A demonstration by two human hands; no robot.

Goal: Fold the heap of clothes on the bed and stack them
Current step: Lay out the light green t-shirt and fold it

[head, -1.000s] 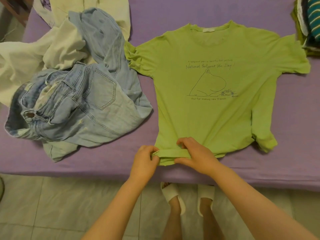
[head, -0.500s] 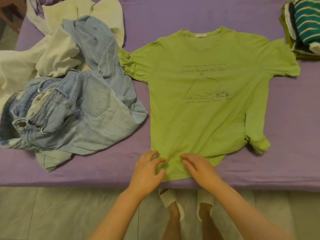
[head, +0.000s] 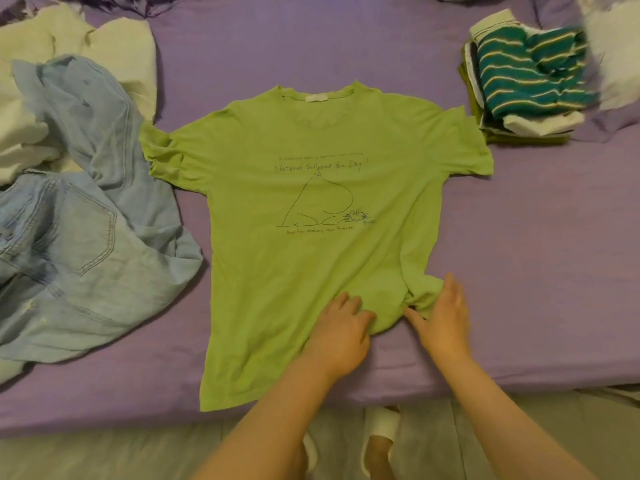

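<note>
The step in hand looks like flattening the green T-shirt [head: 304,244] before any fold is made, and the trouble spot is its near right corner, where the hem is bunched and twisted into a knot of creases. The left hand [head: 341,329] lies on the cloth just left of that bunch, fingers loosely bent and a little spread, pressing down rather than pinching anything. The right hand [head: 445,322] sits at the bunch itself, fingers straight and close together, thumb stretched toward the crease; whether the thumb has caught any cloth I cannot tell. To do this well I would keep the left hand as the anchor and sweep the right outward and toward the near edge, so the corner unrolls instead of dragging the whole shirt askew. The shirt lies face up in the middle of the purple bed [head: 536,271], collar far, print showing, right sleeve flat, left sleeve crumpled against the pale jeans [head: 86,237]. Its near left hem hangs just over the bed's edge. Cream garments [head: 114,60] wait at the far left, and a small stack topped by a teal striped piece [head: 530,74] stands at the far right.
</note>
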